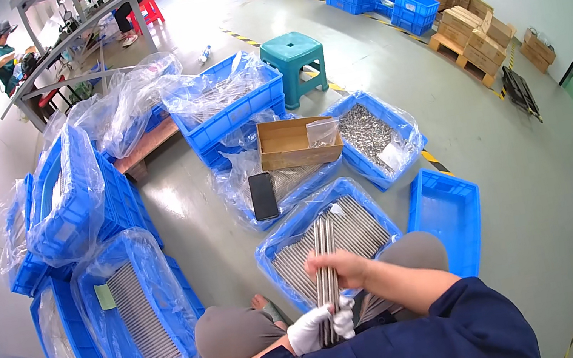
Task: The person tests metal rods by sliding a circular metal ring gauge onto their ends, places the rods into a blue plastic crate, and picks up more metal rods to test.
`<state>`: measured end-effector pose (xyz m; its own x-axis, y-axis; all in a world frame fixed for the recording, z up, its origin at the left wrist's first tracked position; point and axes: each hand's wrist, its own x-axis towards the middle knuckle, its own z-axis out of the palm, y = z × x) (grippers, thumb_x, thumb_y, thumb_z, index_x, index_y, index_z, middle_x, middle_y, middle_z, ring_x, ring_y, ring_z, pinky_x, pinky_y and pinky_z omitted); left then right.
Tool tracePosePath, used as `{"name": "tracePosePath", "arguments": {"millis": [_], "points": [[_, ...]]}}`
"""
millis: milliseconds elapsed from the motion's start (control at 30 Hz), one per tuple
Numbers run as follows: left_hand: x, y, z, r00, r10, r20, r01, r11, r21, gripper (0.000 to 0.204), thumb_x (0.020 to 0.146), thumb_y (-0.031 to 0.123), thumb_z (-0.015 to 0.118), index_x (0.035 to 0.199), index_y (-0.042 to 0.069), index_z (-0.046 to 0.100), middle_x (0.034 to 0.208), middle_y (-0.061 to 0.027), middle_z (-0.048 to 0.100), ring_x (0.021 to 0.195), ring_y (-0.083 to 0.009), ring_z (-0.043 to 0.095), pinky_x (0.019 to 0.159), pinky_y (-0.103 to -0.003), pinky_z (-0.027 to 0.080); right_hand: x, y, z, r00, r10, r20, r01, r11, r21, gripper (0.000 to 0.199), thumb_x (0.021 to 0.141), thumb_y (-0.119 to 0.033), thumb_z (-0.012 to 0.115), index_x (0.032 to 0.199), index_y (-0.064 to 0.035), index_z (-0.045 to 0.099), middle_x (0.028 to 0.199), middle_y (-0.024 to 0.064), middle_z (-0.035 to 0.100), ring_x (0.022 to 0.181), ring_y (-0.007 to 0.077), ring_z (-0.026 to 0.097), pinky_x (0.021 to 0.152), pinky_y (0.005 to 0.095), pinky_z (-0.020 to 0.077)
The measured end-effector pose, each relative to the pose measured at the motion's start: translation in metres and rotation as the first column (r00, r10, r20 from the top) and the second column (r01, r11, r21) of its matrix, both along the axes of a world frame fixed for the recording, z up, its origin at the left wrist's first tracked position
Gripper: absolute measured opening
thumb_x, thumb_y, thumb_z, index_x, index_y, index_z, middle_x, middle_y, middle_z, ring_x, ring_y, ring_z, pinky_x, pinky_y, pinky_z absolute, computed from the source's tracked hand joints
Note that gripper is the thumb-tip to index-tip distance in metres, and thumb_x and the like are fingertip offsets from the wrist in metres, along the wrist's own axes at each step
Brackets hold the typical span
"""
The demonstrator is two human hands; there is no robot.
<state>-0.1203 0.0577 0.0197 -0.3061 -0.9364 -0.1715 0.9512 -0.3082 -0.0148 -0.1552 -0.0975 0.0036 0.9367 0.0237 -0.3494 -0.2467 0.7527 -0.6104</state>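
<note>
A bundle of slim metal rods (323, 238) stands nearly upright before my chest. My left hand (311, 329), in a white glove, is closed round its lower end. Higher up, my bare right hand (344, 268) has its fingers wrapped about the same rods. Just beyond my hands is a blue crate (269, 265) lined with clear plastic, with rows of similar rods (361, 231) lying in it. The bundle's top overlaps these rods in the view. Parts of the rods are hidden behind my fingers.
Beyond that crate are a phone (264, 197), an open cardboard box (298, 155) and a crate of small metal parts (371, 135). An empty blue crate (448, 216) is at right. Stacked crates (118, 201) with rods stand at left; a green stool (291, 55) is farther off.
</note>
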Motion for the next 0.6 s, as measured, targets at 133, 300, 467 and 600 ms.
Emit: {"name": "tracePosePath", "arguments": {"millis": [133,300,467,600], "points": [[0.037,-0.032,0.022,0.897,-0.027,0.442,-0.008,0.997,0.077,0.028,0.077,0.027,0.056,0.095,0.008,0.047,0.053,0.0051,0.033,0.044,-0.006,0.032,0.04,-0.021,0.027,0.033,-0.028,0.03,0.983,-0.131,0.131,0.15,0.978,-0.145,0.023,0.082,-0.029,0.052,0.076,-0.007,0.048,0.07,0.0016,0.047,0.059,0.0096,0.043,0.056,0.0232,0.0383],[0.089,-0.048,0.042,0.53,-0.002,0.848,-0.2,0.971,0.128,0.031,0.082,0.028,0.049,0.099,0.003,0.049,0.05,0.005,0.035,0.038,-0.0048,0.032,0.035,-0.021,0.025,0.051,-0.077,0.037,0.884,-0.455,0.104,0.467,0.856,-0.22,0.023,0.084,-0.029,0.049,0.092,-0.0077,0.049,0.068,-0.0024,0.042,0.056,0.0045,0.039,0.044,0.018,0.0307],[0.106,-0.048,0.025,0.159,-0.015,0.987,-0.359,0.93,0.072,0.036,0.084,0.034,0.045,0.098,0.002,0.055,0.053,0.0029,0.043,0.047,-0.0058,0.037,0.045,-0.02,0.029,0.045,-0.083,0.003,0.982,-0.184,-0.037,0.139,0.846,-0.514,0.044,0.071,0.008,0.037,0.111,-0.0061,0.045,0.087,0.005,0.052,0.069,0.0151,0.05,0.063,0.0255,0.0421],[0.116,-0.053,0.031,0.247,-0.092,0.965,-0.37,0.911,0.182,0.016,0.079,0.02,0.053,0.084,0.005,0.053,0.061,-0.0009,0.054,0.049,-0.0055,0.042,0.046,-0.02,0.035,0.039,-0.08,0.004,0.977,0.185,0.103,0.123,-0.101,-0.987,0.034,0.072,0.002,0.043,0.103,-0.008,0.054,0.088,0.0141,0.058,0.083,0.0246,0.055,0.076,0.0291,0.0428]]}}
